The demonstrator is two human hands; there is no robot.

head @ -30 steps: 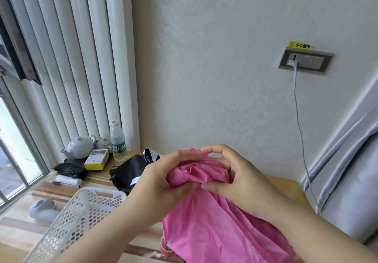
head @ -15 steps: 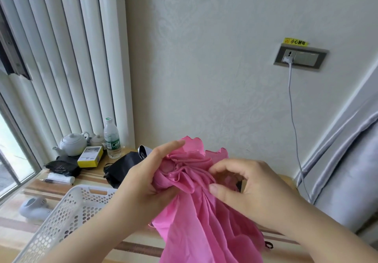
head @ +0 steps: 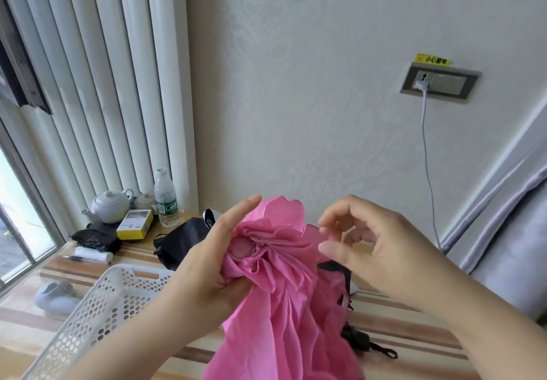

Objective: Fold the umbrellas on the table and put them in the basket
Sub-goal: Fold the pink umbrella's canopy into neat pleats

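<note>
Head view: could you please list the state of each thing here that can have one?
pink umbrella: canopy loose and bunched, not yet wrapped, held above the table
left hand: grips the gathered pink fabric
right hand: fingers loosely curled, holding nothing
white basket: no umbrella visible in it
black umbrella: lying on the table
water bottle: upright, capped
teapot: lid on
wall socket: white plug inserted

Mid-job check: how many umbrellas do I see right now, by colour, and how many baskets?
Pink umbrella, gathered in the left hand: 1
Black umbrella, on the table behind the basket: 1
Dark umbrella, on the table under the pink fabric: 1
White basket: 1
Total: 3 umbrellas, 1 basket; none visible in the basket, though its inside is partly hidden.
</note>
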